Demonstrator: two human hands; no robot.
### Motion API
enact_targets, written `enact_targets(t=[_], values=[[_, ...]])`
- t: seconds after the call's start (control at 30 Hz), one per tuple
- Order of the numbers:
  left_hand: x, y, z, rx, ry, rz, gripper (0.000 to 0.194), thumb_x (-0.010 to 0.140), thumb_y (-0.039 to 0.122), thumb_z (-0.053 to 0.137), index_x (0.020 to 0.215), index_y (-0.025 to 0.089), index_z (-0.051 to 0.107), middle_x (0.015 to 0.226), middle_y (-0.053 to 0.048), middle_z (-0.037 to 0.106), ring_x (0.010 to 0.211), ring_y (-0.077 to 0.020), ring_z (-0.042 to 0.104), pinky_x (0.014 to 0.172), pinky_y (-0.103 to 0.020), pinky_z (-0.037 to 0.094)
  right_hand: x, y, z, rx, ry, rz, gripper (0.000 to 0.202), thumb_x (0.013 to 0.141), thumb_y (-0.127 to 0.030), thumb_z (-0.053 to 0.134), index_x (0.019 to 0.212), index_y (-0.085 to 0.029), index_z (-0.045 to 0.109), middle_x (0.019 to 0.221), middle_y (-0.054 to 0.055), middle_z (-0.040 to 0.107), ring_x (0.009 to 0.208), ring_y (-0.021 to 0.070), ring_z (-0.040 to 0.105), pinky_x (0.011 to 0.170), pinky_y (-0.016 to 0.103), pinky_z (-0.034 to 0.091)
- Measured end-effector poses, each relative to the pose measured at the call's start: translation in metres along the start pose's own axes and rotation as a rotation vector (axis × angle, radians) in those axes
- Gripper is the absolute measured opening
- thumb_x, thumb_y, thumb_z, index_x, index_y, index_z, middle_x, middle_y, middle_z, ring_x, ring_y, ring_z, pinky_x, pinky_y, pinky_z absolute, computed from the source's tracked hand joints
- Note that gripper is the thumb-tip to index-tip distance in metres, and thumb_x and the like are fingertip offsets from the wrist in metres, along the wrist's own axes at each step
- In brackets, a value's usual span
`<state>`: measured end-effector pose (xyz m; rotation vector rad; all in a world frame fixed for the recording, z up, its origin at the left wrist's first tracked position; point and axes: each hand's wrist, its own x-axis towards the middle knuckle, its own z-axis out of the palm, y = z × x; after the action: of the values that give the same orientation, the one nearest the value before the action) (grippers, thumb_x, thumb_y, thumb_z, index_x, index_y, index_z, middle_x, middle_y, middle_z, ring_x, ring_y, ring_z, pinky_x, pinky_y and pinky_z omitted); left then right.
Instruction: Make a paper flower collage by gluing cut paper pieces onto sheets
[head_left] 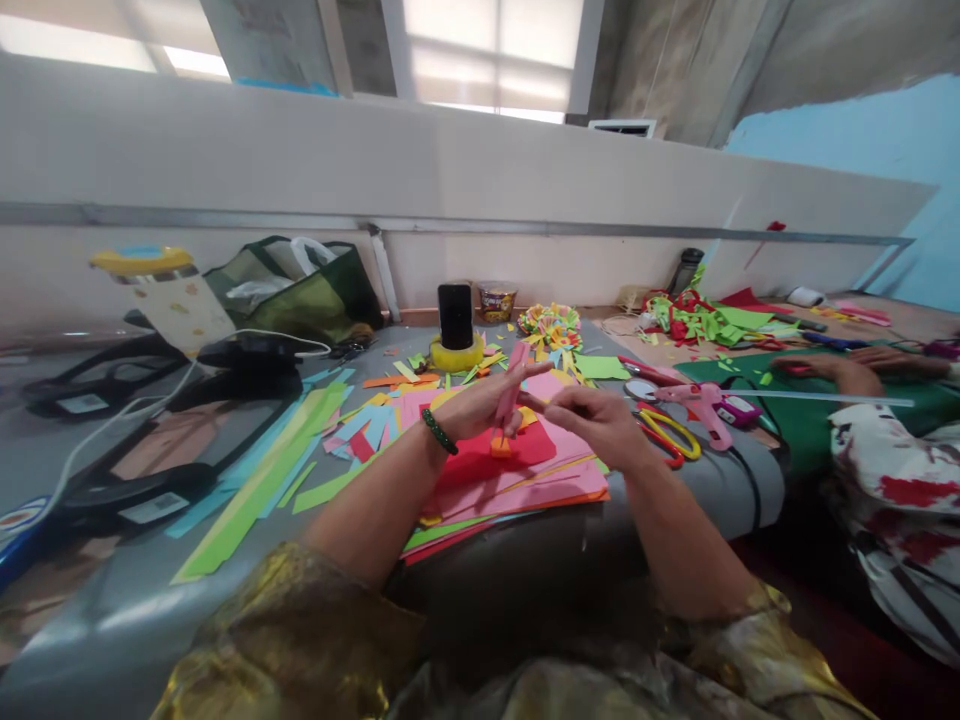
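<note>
Left hand [478, 410] pinched on a pink strip [508, 398], some fingers extended. Right hand [591, 415] half-curled just beside it; too blurry to tell whether it grips anything.

Paper sheets [559, 492] lay stacked on the table [150, 615], paper strips [262, 480] to their left, scissors [691, 437], then a glue gun [709, 405], to their right. Behind them, a smartphone [456, 315] stood on a tape roll [456, 354], left of a noodle cup [496, 303].
</note>
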<state>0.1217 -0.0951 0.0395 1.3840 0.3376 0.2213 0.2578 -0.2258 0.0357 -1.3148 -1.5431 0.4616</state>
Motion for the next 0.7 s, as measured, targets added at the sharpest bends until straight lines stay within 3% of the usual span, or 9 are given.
enact_targets(t=[0.13, 0.23, 0.27, 0.33, 0.43, 0.5, 0.6, 0.7], values=[[0.003, 0.003, -0.01, -0.064, 0.095, 0.0, 0.048, 0.101, 0.042, 0.041, 0.134, 0.012, 0.057, 0.075, -0.009, 0.072, 0.04, -0.0085, 0.051, 0.044, -0.02, 0.044, -0.056, -0.02, -0.039, -0.042, -0.431, 0.04, 0.043, 0.088, -0.053, 0.061, 0.065, -0.017, 0.067, 0.061, 0.001, 0.062, 0.058, 0.0114, 0.054, 0.057, 0.023, 0.043], [0.007, 0.003, -0.016, -0.12, 0.174, 0.02, 0.045, 0.102, 0.04, 0.039, 0.117, 0.007, 0.066, 0.076, -0.01, 0.071, 0.043, -0.0092, 0.053, 0.047, -0.021, 0.048, -0.094, -0.021, -0.058, -0.068, -0.701, 0.217, 0.043, 0.093, -0.05, 0.055, 0.069, -0.017, 0.07, 0.061, 0.001, 0.063, 0.055, 0.0107, 0.056, 0.054, 0.021, 0.044], [0.008, 0.003, -0.017, -0.126, 0.184, 0.021, 0.045, 0.102, 0.04, 0.039, 0.113, 0.006, 0.067, 0.075, -0.01, 0.071, 0.044, -0.0093, 0.054, 0.048, -0.021, 0.048, -0.105, -0.016, -0.06, -0.099, -0.716, 0.276, 0.043, 0.095, -0.048, 0.053, 0.07, -0.017, 0.07, 0.06, 0.0, 0.063, 0.052, 0.0104, 0.055, 0.051, 0.02, 0.043], [0.01, 0.002, -0.017, -0.127, 0.196, 0.013, 0.045, 0.101, 0.041, 0.042, 0.109, 0.006, 0.069, 0.074, -0.01, 0.07, 0.044, -0.0095, 0.054, 0.046, -0.021, 0.048, -0.121, -0.003, -0.053, -0.227, -0.591, 0.316, 0.039, 0.097, -0.043, 0.051, 0.075, -0.018, 0.071, 0.064, 0.001, 0.066, 0.055, 0.0113, 0.057, 0.053, 0.02, 0.045], [0.011, 0.0, -0.015, -0.116, 0.213, -0.022, 0.043, 0.1, 0.042, 0.044, 0.106, 0.007, 0.069, 0.073, -0.01, 0.069, 0.045, -0.0095, 0.054, 0.045, -0.02, 0.048, -0.131, 0.021, -0.025, -0.5, -0.286, 0.15, 0.024, 0.097, -0.032, 0.052, 0.089, -0.019, 0.071, 0.082, 0.006, 0.071, 0.069, 0.0152, 0.063, 0.064, 0.024, 0.049], [0.01, 0.0, -0.012, -0.109, 0.215, -0.043, 0.041, 0.1, 0.041, 0.044, 0.102, 0.008, 0.069, 0.071, -0.009, 0.069, 0.045, -0.0096, 0.054, 0.046, -0.021, 0.048, -0.131, 0.031, -0.006, -0.67, -0.221, 0.014, 0.017, 0.095, -0.026, 0.053, 0.091, -0.02, 0.068, 0.084, 0.007, 0.069, 0.069, 0.0161, 0.063, 0.062, 0.025, 0.046], [0.008, 0.0, -0.009, -0.113, 0.209, -0.052, 0.04, 0.102, 0.035, 0.04, 0.095, 0.01, 0.07, 0.069, -0.009, 0.069, 0.046, -0.0098, 0.054, 0.047, -0.02, 0.048, -0.135, 0.038, 0.009, -0.784, -0.281, -0.035, 0.016, 0.093, -0.016, 0.054, 0.081, -0.02, 0.064, 0.075, 0.004, 0.064, 0.064, 0.0153, 0.06, 0.056, 0.024, 0.04], [0.006, 0.002, -0.009, -0.132, 0.219, -0.062, 0.043, 0.103, 0.033, 0.036, 0.088, 0.01, 0.07, 0.067, -0.008, 0.068, 0.046, -0.0091, 0.054, 0.047, -0.018, 0.047, -0.155, 0.048, 0.005, -0.562, -0.524, 0.229, 0.015, 0.083, -0.009, 0.063, 0.072, -0.019, 0.064, 0.071, -0.001, 0.062, 0.063, 0.012, 0.056, 0.056, 0.023, 0.036]])
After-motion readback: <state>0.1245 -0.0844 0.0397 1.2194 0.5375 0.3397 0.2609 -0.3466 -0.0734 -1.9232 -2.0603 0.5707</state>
